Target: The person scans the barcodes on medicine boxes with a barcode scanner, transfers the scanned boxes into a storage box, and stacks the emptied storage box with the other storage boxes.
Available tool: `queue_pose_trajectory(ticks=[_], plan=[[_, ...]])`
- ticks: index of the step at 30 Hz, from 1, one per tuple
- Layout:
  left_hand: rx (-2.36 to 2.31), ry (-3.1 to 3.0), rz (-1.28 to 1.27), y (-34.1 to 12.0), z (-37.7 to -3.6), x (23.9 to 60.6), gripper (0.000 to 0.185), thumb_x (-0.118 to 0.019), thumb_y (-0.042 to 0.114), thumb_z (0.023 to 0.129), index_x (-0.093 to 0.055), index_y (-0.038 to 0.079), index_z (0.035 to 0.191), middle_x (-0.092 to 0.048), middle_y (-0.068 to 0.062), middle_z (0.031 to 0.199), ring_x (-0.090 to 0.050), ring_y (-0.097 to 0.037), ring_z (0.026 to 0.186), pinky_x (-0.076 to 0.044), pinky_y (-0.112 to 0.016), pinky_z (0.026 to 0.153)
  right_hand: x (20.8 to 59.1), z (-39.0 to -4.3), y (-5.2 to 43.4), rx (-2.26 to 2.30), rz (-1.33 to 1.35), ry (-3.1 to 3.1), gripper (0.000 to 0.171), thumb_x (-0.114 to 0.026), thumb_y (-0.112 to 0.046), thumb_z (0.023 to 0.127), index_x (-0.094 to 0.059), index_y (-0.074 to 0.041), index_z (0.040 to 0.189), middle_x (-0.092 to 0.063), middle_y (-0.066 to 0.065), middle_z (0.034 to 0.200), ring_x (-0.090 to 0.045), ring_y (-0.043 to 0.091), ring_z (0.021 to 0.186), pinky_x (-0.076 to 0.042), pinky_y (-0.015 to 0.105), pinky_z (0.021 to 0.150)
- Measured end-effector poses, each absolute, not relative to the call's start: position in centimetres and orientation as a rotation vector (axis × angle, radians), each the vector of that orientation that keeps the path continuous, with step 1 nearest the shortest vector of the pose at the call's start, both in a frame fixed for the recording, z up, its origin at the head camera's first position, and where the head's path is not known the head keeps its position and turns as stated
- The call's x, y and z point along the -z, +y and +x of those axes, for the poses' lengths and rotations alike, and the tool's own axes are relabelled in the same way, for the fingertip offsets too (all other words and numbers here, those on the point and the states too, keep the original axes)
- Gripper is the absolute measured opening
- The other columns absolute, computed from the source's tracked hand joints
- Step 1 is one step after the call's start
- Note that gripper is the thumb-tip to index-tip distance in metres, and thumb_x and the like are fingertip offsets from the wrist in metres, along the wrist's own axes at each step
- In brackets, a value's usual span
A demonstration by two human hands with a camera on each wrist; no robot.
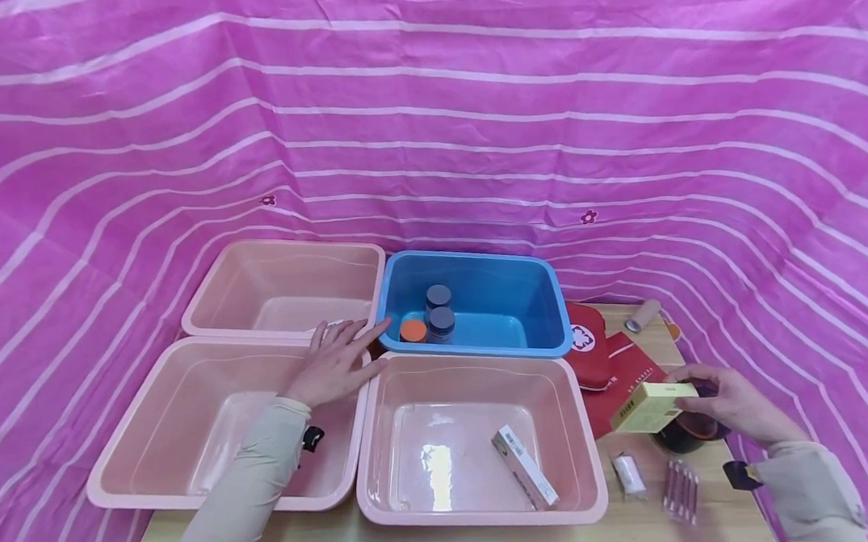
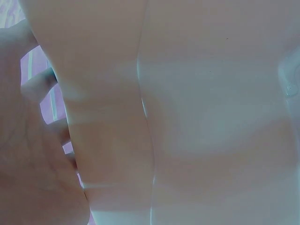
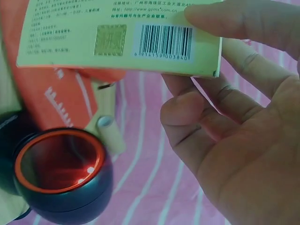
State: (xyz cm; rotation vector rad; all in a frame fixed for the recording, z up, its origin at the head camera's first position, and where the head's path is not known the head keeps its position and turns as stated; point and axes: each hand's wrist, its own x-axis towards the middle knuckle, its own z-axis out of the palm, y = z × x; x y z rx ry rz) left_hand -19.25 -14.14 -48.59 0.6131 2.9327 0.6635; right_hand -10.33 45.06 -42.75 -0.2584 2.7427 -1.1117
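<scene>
In the head view my right hand (image 1: 731, 403) pinches a pale yellow-green medicine box (image 1: 654, 407) by one end, above the right side of the table. The right wrist view shows the box's printed face and barcode (image 3: 166, 42), with the thumb (image 3: 220, 21) along its edge. Below that box is a round dark container with an orange rim (image 3: 58, 161). My left hand (image 1: 332, 364) lies with fingers spread over the rims where the pink bins meet the blue bin (image 1: 474, 350). The left wrist view is filled by a pink bin wall (image 2: 108, 117), fingers reaching past its edge.
The front right pink bin (image 1: 481, 519) holds a narrow white box (image 1: 526, 465). Several jars stand in the blue bin, one with an orange lid (image 1: 412, 331). On the table lie a red first-aid pouch (image 1: 586, 345), red packet (image 1: 627, 372), beige roll (image 1: 643, 314), white packet (image 1: 628, 474) and several swab-like tubes (image 1: 680, 491).
</scene>
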Motion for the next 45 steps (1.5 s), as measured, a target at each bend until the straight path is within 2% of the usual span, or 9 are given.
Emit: queue_pose_trajectory(ticks=[5,10,16,22,30,41,45], plan=[[-0.672,2.937,0.607,-14.1,-19.3,48.5,0.073,-0.059,0.057,0.098,-0.031,0.036,0.162,-0.034,-0.016,0.165,-0.025,-0.042,0.152,0.000,-0.068,0.124,43.2,-10.5,45.4,1.026,-0.155,2.755,0.036,-0.076,-0.004,0.087,-0.066,0.007,0.119,-0.072,0.016,0.106,-0.065,0.002,0.083,-0.057,0.027,0.071],[-0.671,2.935,0.593,-14.1,-19.2,48.3,0.073,-0.059,0.057,0.098,-0.031,0.036,0.162,-0.034,-0.016,0.165,-0.025,-0.042,0.152,0.000,-0.068,0.124,43.4,-10.7,45.9,0.917,-0.117,2.785,0.038,-0.077,-0.005,0.086,-0.066,0.006,0.121,-0.069,0.026,0.112,-0.062,0.002,0.085,-0.055,0.026,0.070],[-0.653,2.949,0.601,-14.1,-19.4,48.3,0.073,-0.058,0.059,0.098,-0.031,0.037,0.162,-0.035,-0.015,0.165,-0.025,-0.042,0.152,0.000,-0.068,0.124,43.9,-10.8,46.6,0.822,-0.145,2.855,0.034,-0.079,-0.004,0.082,-0.070,0.004,0.114,-0.072,0.025,0.110,-0.057,-0.006,0.087,-0.051,0.022,0.073],[-0.648,2.950,0.599,-14.1,-19.4,48.4,0.073,-0.057,0.060,0.098,-0.031,0.037,0.162,-0.036,-0.015,0.164,-0.026,-0.041,0.152,0.000,-0.067,0.124,44.1,-10.6,46.8,0.846,-0.125,2.846,0.034,-0.078,-0.003,0.083,-0.069,0.006,0.114,-0.073,0.022,0.104,-0.059,-0.002,0.080,-0.052,0.023,0.067],[-0.652,2.943,0.607,-14.1,-19.3,48.4,0.073,-0.057,0.059,0.098,-0.031,0.036,0.162,-0.036,-0.015,0.164,-0.026,-0.041,0.152,0.000,-0.068,0.124,44.1,-10.5,47.0,0.814,-0.084,2.829,0.037,-0.077,-0.003,0.084,-0.067,0.007,0.119,-0.072,0.024,0.106,-0.062,0.006,0.079,-0.053,0.026,0.066],[-0.634,2.939,0.597,-14.1,-19.3,48.4,0.073,-0.057,0.060,0.098,-0.031,0.036,0.162,-0.035,-0.016,0.165,-0.026,-0.042,0.152,-0.001,-0.068,0.124,43.6,-10.4,46.0,0.859,-0.122,2.826,0.037,-0.077,-0.003,0.085,-0.067,0.007,0.119,-0.072,0.023,0.105,-0.060,-0.001,0.079,-0.053,0.024,0.067],[-0.633,2.936,0.596,-14.1,-19.3,48.4,0.073,-0.056,0.061,0.098,-0.031,0.036,0.162,-0.035,-0.015,0.165,-0.026,-0.042,0.152,-0.001,-0.068,0.124,43.1,-10.5,45.1,0.846,-0.178,2.865,0.036,-0.079,-0.005,0.084,-0.069,0.004,0.117,-0.073,0.021,0.106,-0.059,-0.003,0.083,-0.052,0.022,0.070]])
